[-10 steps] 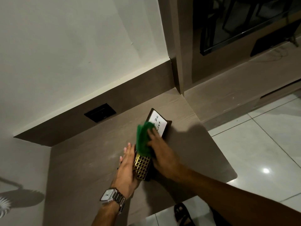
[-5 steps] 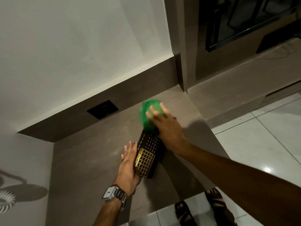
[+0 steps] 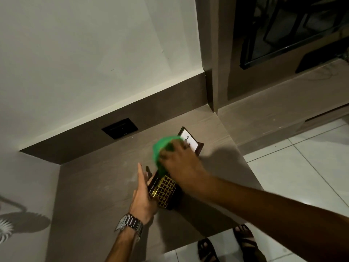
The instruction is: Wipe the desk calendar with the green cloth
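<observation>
the desk calendar (image 3: pixel 166 191) lies flat on the brown table (image 3: pixel 94 186), a long dark object with a gold grid at its near end and a white card with handwriting at its far end. the green cloth (image 3: pixel 160 150) is bunched over the middle of it, blurred, so i cannot tell just how much of the surface it covers. the right hand (image 3: pixel 179 163) presses down on the cloth, its fingers curled around the wad in a closed grip with the cloth held inside it. the left hand (image 3: pixel 143 193) lies along the calendar's left edge with fingers straight and flat, an open grip that holds nothing and only braces the calendar from the side. the step in hand looks to be a stroke along the length of the calendar. to do it well, the pressure should stay light and even so the calendar does not skid on the smooth table, and the left hand should keep its brace against the edge while the cloth passes. strokes would best run the full length, from the white card down over the gold grid, which lies uncovered by the cloth just now. the raised grid may catch the fabric, so a slower pass there seems wise. a dark socket plate (image 3: pixel 120 128) sits in the backsplash behind, well apart.
</observation>
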Motion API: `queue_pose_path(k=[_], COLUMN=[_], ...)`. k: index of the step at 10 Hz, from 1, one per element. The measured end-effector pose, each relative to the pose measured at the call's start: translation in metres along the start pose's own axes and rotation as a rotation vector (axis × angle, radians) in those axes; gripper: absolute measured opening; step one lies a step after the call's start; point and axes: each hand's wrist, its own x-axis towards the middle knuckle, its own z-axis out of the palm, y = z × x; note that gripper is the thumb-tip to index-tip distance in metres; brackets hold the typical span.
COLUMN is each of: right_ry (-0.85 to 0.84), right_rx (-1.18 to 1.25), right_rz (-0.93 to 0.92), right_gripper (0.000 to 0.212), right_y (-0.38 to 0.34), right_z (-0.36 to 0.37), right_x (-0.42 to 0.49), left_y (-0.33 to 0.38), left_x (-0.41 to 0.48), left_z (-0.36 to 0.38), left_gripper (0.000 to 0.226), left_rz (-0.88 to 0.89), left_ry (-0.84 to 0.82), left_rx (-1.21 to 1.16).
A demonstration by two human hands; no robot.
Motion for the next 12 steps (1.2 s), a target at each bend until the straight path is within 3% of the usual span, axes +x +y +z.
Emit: queue_pose_path(k=[1, 2, 3, 4, 5, 6, 7, 8, 9, 10, 11, 12], right_ry=[-0.081, -0.030, 0.014, -0.015, 0.117, 0.063, 0.094, 0.169, 0.231, 0.221, 0.117, 0.102], right_rx=[-0.050, -0.066, 0.144, 0.028, 0.074, 0.130, 0.180, 0.112, 0.269, 0.348, 0.348, 0.293], right_rz=[-0.277, -0.244, 0.081, 0.118, 0.032, -0.185, -0.369, -0.255, 0.143, 0.232, -0.122, -0.294], right_gripper=[0.039, 0.040, 0.049, 0.049, 0.051, 0.072, 0.083, 0.087, 0.094, 0.102, 0.095, 0.090], right_y=[-0.043, -0.016, 0.040, 0.052, 0.023, -0.029, -0.035, 0.009, 0.046, 0.018, -0.030, -0.026], right_z=[0.007, 0.006, -0.005, -0.017, -0.001, 0.026, 0.046, 0.054, 0.056, 0.073, 0.097, 0.096], right_x=[-0.016, -0.005, 0.016, 0.025, 0.014, -0.009, -0.026, -0.022, -0.010, -0.018, -0.045, -0.053], left_y=[-0.011, 0.000, 0.002, -0.015, -0.027, -0.025, -0.025, -0.029, -0.029, -0.029, -0.034, -0.034], left_x=[0.003, 0.004, 0.002, -0.001, 0.000, 0.004, 0.007, 0.005, 0.002, -0.002, 0.001, 0.003], left_z=[-0.002, -0.004, -0.001, -0.003, 0.001, 0.009, 0.006, 0.001, -0.002, -0.004, -0.007, -0.010], left_gripper=[0.151, 0.115, 0.058, 0.053, 0.041, 0.025, 0.032, 0.021, 0.015, 0.031, 0.039, 0.038], left_rz=[-0.047, 0.030, -0.046, -0.115, -0.195, -0.288, -0.334, -0.147, -0.050, -0.063, -0.035, -0.016], left_ry=[-0.075, -0.059, -0.013, 0.029, 0.126, 0.205, 0.179, 0.098, 0.062, 0.028, 0.023, 0.005], left_rx=[0.087, 0.074, -0.279, -0.096, -0.105, -0.388, -0.315, -0.017, 0.065, -0.083, -0.026, 0.000])
